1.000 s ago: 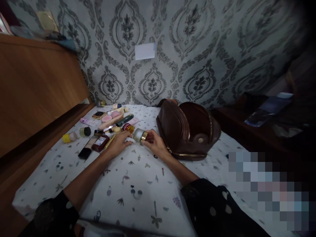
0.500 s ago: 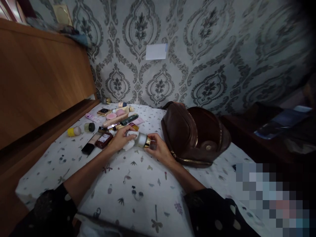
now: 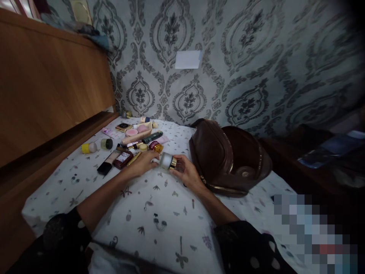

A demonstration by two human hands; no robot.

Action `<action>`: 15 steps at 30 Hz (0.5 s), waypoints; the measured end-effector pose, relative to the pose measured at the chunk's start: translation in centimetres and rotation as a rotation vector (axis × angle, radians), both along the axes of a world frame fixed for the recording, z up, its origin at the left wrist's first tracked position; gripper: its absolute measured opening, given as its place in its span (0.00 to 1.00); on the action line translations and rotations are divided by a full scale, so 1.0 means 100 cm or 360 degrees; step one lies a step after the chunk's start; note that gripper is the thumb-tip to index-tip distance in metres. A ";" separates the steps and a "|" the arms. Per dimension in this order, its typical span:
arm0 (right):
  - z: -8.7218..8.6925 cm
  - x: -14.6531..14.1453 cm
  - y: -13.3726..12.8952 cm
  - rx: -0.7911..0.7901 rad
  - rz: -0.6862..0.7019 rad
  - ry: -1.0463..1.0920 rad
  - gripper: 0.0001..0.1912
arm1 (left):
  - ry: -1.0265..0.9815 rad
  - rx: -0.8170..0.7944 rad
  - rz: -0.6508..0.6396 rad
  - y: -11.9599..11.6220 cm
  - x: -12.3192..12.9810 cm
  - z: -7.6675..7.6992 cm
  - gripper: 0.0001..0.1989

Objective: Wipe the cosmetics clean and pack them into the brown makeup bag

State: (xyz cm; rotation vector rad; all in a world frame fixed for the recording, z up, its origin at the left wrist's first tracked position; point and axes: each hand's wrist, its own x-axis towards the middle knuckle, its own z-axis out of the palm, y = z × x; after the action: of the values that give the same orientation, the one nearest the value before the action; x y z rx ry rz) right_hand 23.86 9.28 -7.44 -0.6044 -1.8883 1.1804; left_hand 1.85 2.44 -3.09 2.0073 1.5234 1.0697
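Note:
A frosted glass bottle (image 3: 165,161) with a gold collar and clear cap lies sideways between my hands. My right hand (image 3: 185,171) has its fingers closed around the cap end. At the bottle's other end is my left hand (image 3: 145,163), fingers bent together, with a bit of something white at the fingertips, mostly hidden. Just behind my left hand lie a gold tube (image 3: 133,159), a dark red bottle (image 3: 123,159) with a label, and a red and amber item (image 3: 156,147).
An open brown leather bag (image 3: 211,156) stands on the patterned white cloth (image 3: 154,243) at right. Cosmetics, including a yellow-capped jar (image 3: 89,148) and a black-capped bottle (image 3: 106,164), lie left. A wooden panel (image 3: 57,80) borders the left.
The white cloth or tissue bunched in my left hand is now almost out of sight. More of the bottle and the items behind my hand show. The whole view has shifted slightly.

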 end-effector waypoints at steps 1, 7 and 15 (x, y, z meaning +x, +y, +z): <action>0.000 0.000 0.001 -0.0029 -0.0003 0.0006 0.28 | 0.0004 -0.0046 -0.0060 -0.001 -0.002 0.004 0.05; 0.001 -0.001 0.001 -0.0152 0.0040 0.0028 0.31 | -0.0174 -0.0160 -0.0193 -0.001 -0.008 0.023 0.09; 0.010 -0.001 -0.007 -0.0381 0.0253 0.0126 0.31 | -0.0674 -0.0165 0.0104 0.002 0.001 0.013 0.12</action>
State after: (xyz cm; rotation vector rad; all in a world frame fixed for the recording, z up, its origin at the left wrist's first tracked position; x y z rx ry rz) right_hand 23.79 8.59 -6.44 -0.5338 -1.7676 1.5257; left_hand 1.98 2.64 -1.78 1.5463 1.3901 1.3126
